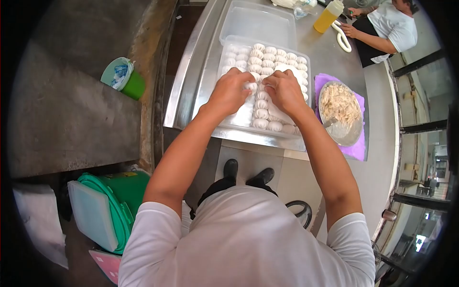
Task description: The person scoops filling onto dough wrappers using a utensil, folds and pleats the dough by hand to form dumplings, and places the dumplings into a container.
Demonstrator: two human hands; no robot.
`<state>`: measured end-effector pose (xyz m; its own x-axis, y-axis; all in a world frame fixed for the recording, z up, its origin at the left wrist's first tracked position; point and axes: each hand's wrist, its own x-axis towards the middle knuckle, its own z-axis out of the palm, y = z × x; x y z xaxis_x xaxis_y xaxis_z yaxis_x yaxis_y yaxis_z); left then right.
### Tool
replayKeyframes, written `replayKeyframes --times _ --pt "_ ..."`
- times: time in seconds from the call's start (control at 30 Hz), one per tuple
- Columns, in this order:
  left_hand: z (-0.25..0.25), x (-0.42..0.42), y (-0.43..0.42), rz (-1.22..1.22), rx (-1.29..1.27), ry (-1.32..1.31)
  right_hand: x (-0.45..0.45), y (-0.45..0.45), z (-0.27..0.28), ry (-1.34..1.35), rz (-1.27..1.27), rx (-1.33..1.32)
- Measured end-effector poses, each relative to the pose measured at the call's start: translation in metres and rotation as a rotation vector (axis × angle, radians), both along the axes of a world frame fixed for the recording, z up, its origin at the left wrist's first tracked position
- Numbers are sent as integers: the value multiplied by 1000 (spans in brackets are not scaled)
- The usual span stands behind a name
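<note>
Rows of white pleated dumplings (pixel 260 114) fill much of a clear plastic tray (pixel 307 71) on the steel table. My left hand (pixel 230 90) is over the tray's left part, its fingers closed on a dumpling (pixel 250 88). Over the middle rows is my right hand (pixel 285 91), with bent fingers close to the dumplings; whether it holds anything is hidden. Right of the tray, a metal bowl (pixel 354 130) of pale filling (pixel 338 103) with a utensil in it rests on a purple cloth (pixel 356 152).
Behind the tray lies an empty clear container (pixel 258 24). A bottle of yellow liquid (pixel 328 16) stands at the back. A co-worker (pixel 389 26) at the far right has a hand by a dough strip (pixel 343 42). A green bin (pixel 133 85) is at left.
</note>
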<state>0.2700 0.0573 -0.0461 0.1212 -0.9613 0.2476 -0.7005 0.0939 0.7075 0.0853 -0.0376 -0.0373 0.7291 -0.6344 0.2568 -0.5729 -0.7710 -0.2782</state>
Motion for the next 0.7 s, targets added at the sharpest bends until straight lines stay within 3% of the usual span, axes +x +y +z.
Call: replayKeyframes --times 0.27,0.47,0.7 --pt "-16 -8 -11 -32 17 -69 -4 0 -5 -36 -10 43" --pt "-8 -11 -17 74 153 -98 -35 -26 8 -441 -176 262" --pt "-7 -19 -21 98 172 -121 -66 -48 18 -353 -287 402"
